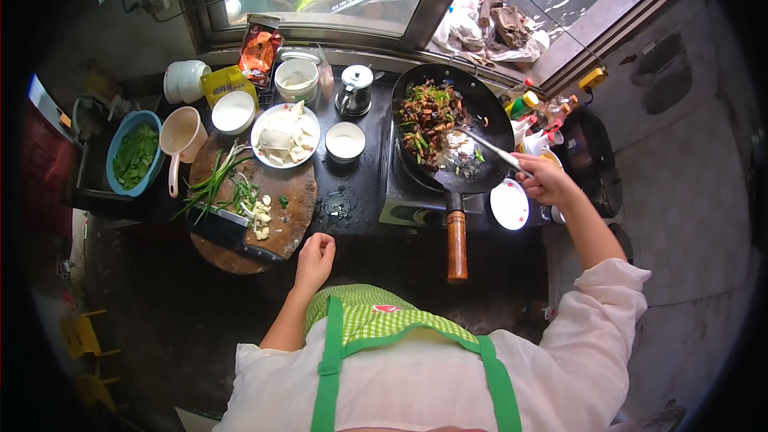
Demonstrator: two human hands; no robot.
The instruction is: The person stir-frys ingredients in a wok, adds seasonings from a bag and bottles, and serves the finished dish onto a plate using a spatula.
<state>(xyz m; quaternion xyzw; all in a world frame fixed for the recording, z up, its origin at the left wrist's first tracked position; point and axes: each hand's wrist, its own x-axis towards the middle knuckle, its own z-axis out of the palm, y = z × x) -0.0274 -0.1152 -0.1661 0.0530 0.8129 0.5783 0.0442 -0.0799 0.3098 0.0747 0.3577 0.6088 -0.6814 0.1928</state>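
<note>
My right hand (543,180) grips the pale handle of a cooking utensil (492,149). That handle reaches into a black wok (495,114), where I cannot clearly make out the utensil's head. Browned pieces and green stalks of stir-fried food (429,114) lie on the wok's left side, beside a shiny wet patch. The wok sits on a stove (414,201), its wooden handle (456,246) pointing towards me. My left hand (317,258), fingers curled with nothing seen in them, hangs by the counter edge. Near it is a round wooden chopping board (294,195) with a cleaver (225,231).
Scallions (216,186) and garlic (259,214) lie on the board. Beyond are a plate of white slices (285,138), a small bowl (345,141) and a metal pot (355,91). Left stands a blue basin of greens (135,156). Bottles (531,109) and a plate (509,204) flank the wok's right.
</note>
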